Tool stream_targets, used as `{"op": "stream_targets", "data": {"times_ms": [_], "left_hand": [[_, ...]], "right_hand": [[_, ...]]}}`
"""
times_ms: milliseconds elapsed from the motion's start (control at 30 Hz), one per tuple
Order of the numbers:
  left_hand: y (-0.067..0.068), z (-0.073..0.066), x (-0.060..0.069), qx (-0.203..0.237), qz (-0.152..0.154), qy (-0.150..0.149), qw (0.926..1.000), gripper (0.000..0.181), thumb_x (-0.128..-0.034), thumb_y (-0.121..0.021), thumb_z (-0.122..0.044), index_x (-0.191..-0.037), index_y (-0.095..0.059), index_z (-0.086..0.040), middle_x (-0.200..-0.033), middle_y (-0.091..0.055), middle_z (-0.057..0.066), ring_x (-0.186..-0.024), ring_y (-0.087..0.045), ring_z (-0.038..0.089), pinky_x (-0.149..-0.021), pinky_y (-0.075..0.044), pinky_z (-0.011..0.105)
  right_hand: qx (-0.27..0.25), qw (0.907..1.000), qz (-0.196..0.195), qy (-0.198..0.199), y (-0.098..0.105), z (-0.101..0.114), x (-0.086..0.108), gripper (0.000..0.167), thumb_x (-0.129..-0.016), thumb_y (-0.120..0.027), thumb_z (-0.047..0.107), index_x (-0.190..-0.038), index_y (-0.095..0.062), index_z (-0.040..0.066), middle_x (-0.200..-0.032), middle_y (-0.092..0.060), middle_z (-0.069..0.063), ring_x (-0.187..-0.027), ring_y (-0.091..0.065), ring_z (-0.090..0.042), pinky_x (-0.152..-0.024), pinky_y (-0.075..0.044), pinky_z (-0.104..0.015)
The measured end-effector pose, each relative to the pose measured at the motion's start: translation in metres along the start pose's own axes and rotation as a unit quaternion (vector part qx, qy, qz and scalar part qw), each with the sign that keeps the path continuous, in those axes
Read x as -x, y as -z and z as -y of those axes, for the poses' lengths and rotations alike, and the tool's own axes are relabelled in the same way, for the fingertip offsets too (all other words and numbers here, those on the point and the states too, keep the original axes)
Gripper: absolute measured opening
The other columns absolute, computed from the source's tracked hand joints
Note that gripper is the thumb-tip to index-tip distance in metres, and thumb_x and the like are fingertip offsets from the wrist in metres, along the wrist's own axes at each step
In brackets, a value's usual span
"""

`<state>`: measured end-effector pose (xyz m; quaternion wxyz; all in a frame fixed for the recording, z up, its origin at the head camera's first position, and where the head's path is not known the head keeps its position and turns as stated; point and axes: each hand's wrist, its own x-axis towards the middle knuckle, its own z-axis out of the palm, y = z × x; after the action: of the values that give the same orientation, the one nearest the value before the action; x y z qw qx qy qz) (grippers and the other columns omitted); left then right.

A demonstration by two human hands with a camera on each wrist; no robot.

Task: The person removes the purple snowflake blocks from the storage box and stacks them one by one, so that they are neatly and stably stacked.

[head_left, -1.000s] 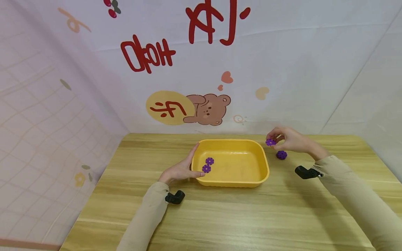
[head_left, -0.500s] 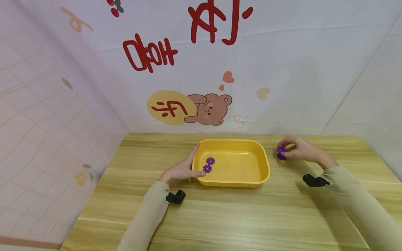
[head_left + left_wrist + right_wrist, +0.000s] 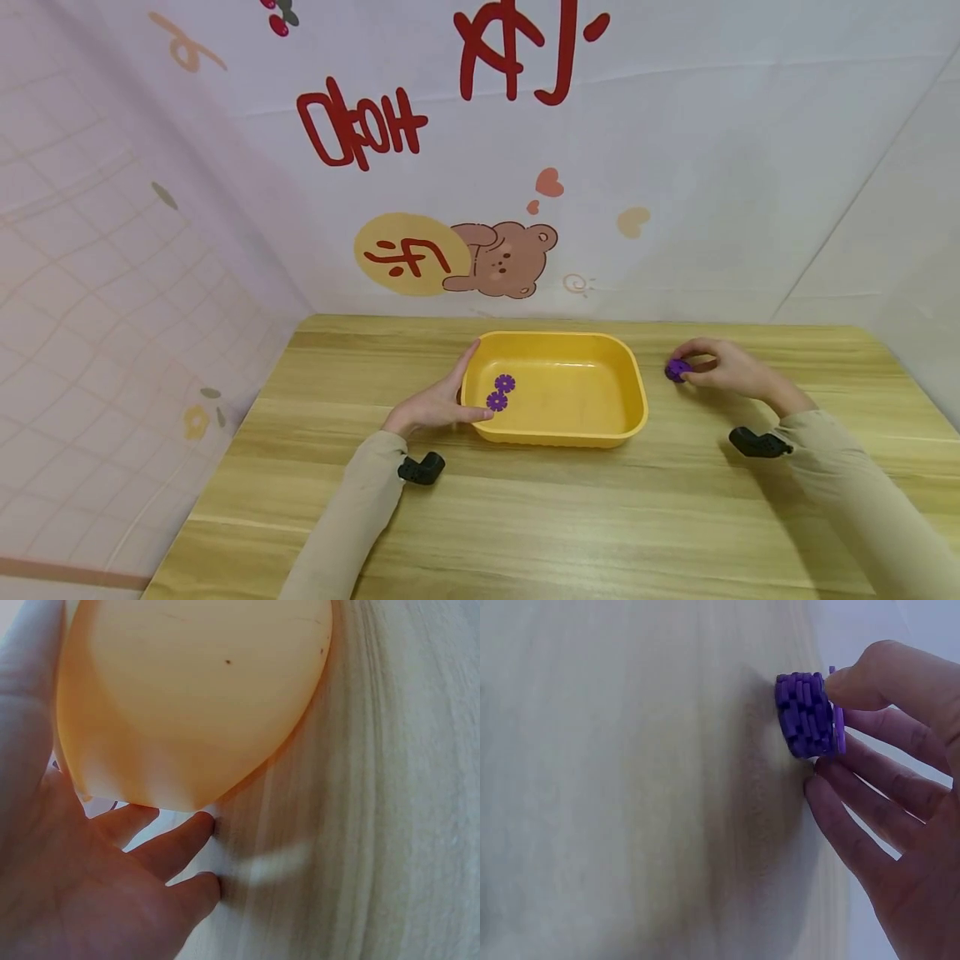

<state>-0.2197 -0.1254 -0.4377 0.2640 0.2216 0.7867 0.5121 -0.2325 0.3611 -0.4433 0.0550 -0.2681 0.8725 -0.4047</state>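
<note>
A yellow plastic basin [image 3: 558,438] stands on the table with two purple snowflake discs [image 3: 497,402] lying flat at its left end. My left hand [image 3: 431,407] holds the basin's left side, thumb over the front left rim and fingers along the outer wall [image 3: 150,772]. To the right of the basin, my right hand [image 3: 727,369] is at a stack of purple snowflake discs [image 3: 802,716]. Thumb and fingers pinch the lighter-looking top disc [image 3: 840,733], which lies against the stack; the other fingertips [image 3: 821,795] are close to the tabletop.
The wooden table [image 3: 540,517] reaches back to a wall covering [image 3: 675,150] with red lettering and a printed bear. A black wrist device [image 3: 422,468] sits on the left sleeve, another black device [image 3: 759,442] on the right.
My right hand has moved down and right, bringing its pinched purple disc from beside the basin onto the stack. My left hand keeps its hold on the basin. The head view has shifted slightly.
</note>
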Motion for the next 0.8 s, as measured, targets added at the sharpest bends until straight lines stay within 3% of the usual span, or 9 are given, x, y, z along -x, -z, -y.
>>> {"op": "stream_targets", "data": {"times_ms": [133,433,800], "left_hand": [[0.0001,0.0001,-0.0001,-0.001,0.002,-0.001,1.0,0.118,-0.0833,-0.078,-0.017,-0.153,0.016,-0.033,-0.16,0.007,0.011,-0.127,-0.045,0.026,-0.111,-0.028,0.038],[0.0,0.0005,-0.0001,0.016,0.01,-0.014,0.9997,0.116,-0.0845,-0.076,-0.013,-0.153,0.018,-0.024,-0.159,0.0,0.015,-0.118,-0.053,0.028,-0.103,-0.04,0.037],[0.0001,-0.001,0.001,0.013,0.009,-0.015,0.9998,0.114,-0.0856,-0.074,-0.014,-0.153,0.016,-0.031,-0.16,0.003,0.013,-0.122,-0.05,0.028,-0.106,-0.037,0.037]], "right_hand": [[-0.008,0.9999,-0.003,-0.011,-0.0008,-0.001,0.0009,0.028,-0.085,-0.068,-0.006,-0.112,-0.061,-0.009,-0.111,-0.062,-0.024,-0.101,-0.062,-0.024,-0.078,-0.052,-0.018],[-0.017,0.9995,-0.002,-0.027,-0.0022,-0.0035,0.0002,0.028,-0.086,-0.067,-0.006,-0.113,-0.06,-0.01,-0.111,-0.061,-0.025,-0.099,-0.061,-0.037,-0.077,-0.053,-0.019],[-0.015,0.9996,-0.003,-0.024,-0.0033,-0.0081,0.0,0.031,-0.085,-0.068,-0.007,-0.114,-0.06,-0.01,-0.112,-0.06,-0.027,-0.099,-0.061,-0.041,-0.076,-0.054,-0.021]]}}
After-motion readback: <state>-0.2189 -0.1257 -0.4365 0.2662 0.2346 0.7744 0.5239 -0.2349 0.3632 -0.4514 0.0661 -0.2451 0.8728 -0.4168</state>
